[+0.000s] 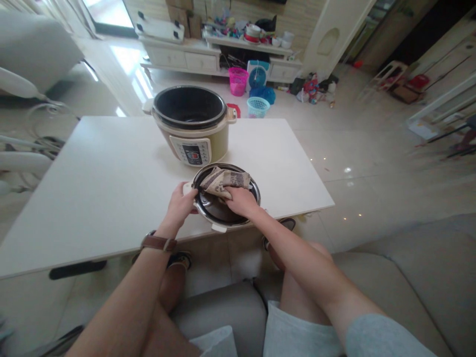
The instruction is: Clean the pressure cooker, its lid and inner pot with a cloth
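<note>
The round lid (223,215) of a pressure cooker lies with its dark, metal-rimmed underside facing up, at the front edge of the table. My left hand (181,204) is closed on the lid's left side, thumb over the rim. Inside the lid, my right hand (240,199) grips a patterned beige and brown cloth (219,182) and presses it against the inner surface; its fingertips are partly hidden by the cloth. Just beyond the lid stands the electric pressure cooker (219,141), uncovered, its black inner pot showing and its control panel facing me.
The white table (111,198) extends to the left and right of the cooker. A grey sofa (372,277) is beneath and beside me. Across the tiled floor stand a pink basket (238,82), a light blue basket (258,106) and a cluttered low cabinet (178,58).
</note>
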The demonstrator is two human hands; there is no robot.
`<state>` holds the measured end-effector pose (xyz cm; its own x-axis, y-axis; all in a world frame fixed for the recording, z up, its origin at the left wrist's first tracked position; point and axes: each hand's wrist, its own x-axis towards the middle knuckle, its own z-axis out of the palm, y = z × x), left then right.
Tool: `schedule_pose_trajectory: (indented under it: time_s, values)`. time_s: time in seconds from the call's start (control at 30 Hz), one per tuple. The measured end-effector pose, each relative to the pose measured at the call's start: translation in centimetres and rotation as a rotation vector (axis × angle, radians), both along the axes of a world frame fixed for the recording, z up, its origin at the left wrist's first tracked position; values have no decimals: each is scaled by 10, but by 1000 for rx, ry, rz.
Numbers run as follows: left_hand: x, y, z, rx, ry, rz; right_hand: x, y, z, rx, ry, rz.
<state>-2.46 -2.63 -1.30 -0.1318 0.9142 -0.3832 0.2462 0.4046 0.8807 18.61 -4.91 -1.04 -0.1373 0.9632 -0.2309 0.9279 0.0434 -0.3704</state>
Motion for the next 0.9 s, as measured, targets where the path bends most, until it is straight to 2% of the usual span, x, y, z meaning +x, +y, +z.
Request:
schedule_pose_trajectory:
  time_s: [0.1, 0.23, 0.37, 0.5, 0.57, 0.6, 0.7, 0.77, 0.83, 0.9]
  values:
    - [1, -3, 2, 23, 5, -13, 6, 0, 1, -31, -7, 22]
    - [0, -4, -2, 53, -5, -25, 3, -13, 0, -19, 39, 132]
    - [-4, -1, -10, 77, -1, -9, -6, -29, -1, -57, 227, 231]
    - [-6, 1, -12, 115, 28, -37, 7, -21, 2, -239, 458, 284]
    - [-6, 1, -12, 99, 28, -47, 23, -10, 5, -304, 563, 183]
    - [-6, 1, -11, 88, 24, -44, 32, -4, 6, -293, 630, 76]
    - [-5, 2, -11, 65, 8, -23, 53, 9, 9, -92, 831, -306]
    - [-5, 2, -12, 63, -7, -17, 60, 12, 10, 114, 875, -478]
    - [-5, 2, -13, 70, -17, -18, 57, 12, 7, 275, 809, -511]
    - [-5, 2, -13, 82, -15, -22, 46, 7, 2, 316, 686, -411]
